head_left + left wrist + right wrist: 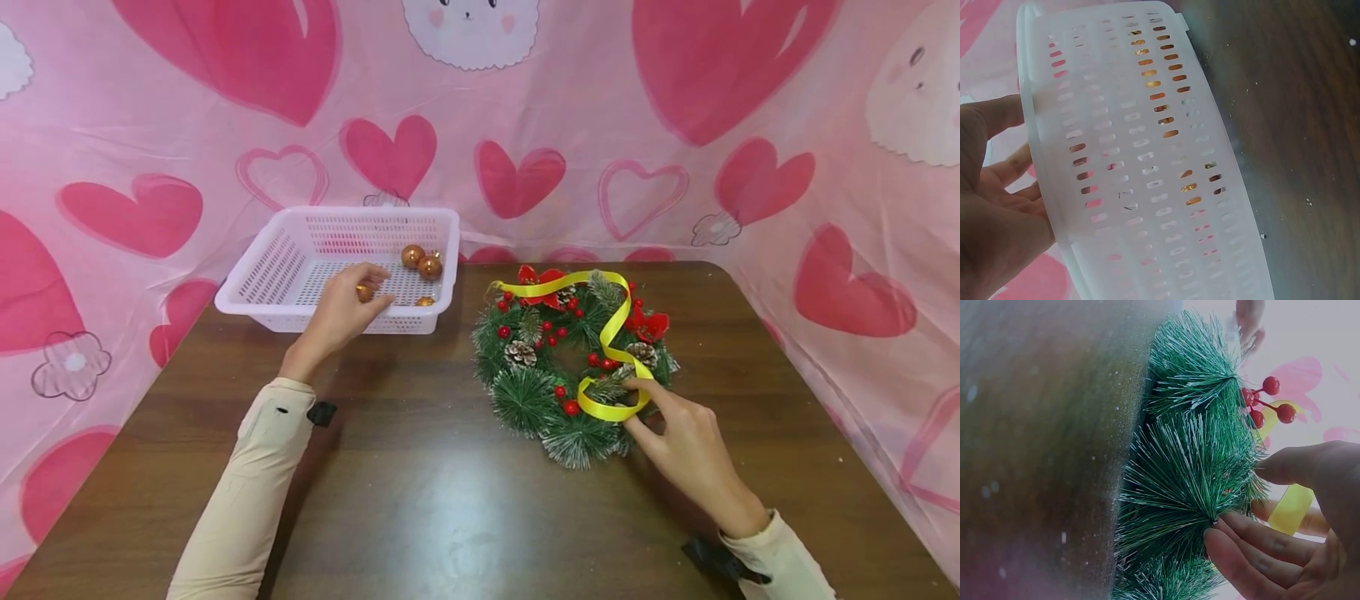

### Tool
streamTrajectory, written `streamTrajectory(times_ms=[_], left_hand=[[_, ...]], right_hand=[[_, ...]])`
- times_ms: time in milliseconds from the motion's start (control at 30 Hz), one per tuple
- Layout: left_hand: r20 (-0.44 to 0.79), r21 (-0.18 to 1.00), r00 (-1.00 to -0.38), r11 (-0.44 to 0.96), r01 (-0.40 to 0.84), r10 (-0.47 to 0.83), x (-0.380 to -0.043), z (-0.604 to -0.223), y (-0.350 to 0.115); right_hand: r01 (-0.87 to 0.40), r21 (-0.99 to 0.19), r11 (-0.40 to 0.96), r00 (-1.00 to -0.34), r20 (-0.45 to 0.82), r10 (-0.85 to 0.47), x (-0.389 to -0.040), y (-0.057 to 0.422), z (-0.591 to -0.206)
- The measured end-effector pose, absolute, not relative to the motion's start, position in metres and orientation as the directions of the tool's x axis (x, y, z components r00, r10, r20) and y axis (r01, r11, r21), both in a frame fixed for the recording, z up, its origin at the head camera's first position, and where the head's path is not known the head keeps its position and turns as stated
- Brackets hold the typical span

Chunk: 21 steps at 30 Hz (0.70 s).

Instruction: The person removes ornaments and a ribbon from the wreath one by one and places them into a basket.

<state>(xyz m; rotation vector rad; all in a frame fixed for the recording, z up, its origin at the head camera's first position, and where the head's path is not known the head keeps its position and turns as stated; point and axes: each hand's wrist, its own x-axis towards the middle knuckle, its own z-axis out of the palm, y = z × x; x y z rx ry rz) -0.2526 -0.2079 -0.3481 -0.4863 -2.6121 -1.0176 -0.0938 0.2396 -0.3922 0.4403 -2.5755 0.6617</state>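
My left hand (347, 302) reaches over the near rim of a white slotted basket (262, 308), fingers loosely bent and spread. A shiny gold ball (364, 293) shows between its thumb and fingers, down in the basket. In the left wrist view the fingers pass behind the basket's rim. My right hand (686, 437) grips the near right edge of a green wreath (521, 404), thumb and fingers on its needles. A yellow ribbon (615, 325) lies in curves over the wreath; in the right wrist view it crosses one finger. Red berries, pine cones and red flowers dot the wreath.
Several gold balls (430, 267) lie at the basket's right side. The brown wooden table (420, 483) carries both basket and wreath. A pink cloth (585, 100) with hearts hangs behind and along both sides.
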Motion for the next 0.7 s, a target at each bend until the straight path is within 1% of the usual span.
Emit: streamTrajectory(times_ms=[67,133,267,367,467,567,633,700], left_hand=[[0.401,0.591,-0.894,0.69,0.418,0.199,-0.252,-0.348,-0.207],[0.438,0.584,-0.876,0.676,0.449,0.204,-0.252,-0.349,-0.204],[0.546,0.519,-0.796,0.642,0.565,0.26,-0.247,-0.346,-0.186],[0.581,0.475,-0.744,0.606,0.639,0.329,-0.238,-0.342,-0.159],[0.556,0.44,-0.719,0.586,0.681,0.417,-0.23,-0.338,-0.125],[0.505,0.398,-0.696,0.578,0.713,0.511,-0.232,-0.337,-0.09],[0.454,0.384,-0.696,0.583,0.716,0.556,-0.24,-0.339,-0.068],[0.391,0.377,-0.714,0.607,0.7,0.58,-0.251,-0.343,-0.052]], right_hand=[[-0.407,-0.394,0.824,-0.849,0.497,-0.181,-0.094,0.24,-0.392],[-0.413,-0.418,0.809,-0.842,0.514,-0.165,-0.094,0.24,-0.391],[-0.427,-0.444,0.788,-0.826,0.546,-0.139,-0.094,0.242,-0.388],[-0.428,-0.442,0.788,-0.821,0.555,-0.135,-0.094,0.244,-0.382],[-0.425,-0.447,0.787,-0.824,0.552,-0.131,-0.091,0.246,-0.376],[-0.432,-0.464,0.774,-0.827,0.546,-0.134,-0.089,0.248,-0.371],[-0.438,-0.473,0.765,-0.824,0.552,-0.13,-0.087,0.249,-0.37],[-0.452,-0.478,0.753,-0.811,0.572,-0.124,-0.086,0.249,-0.369]])
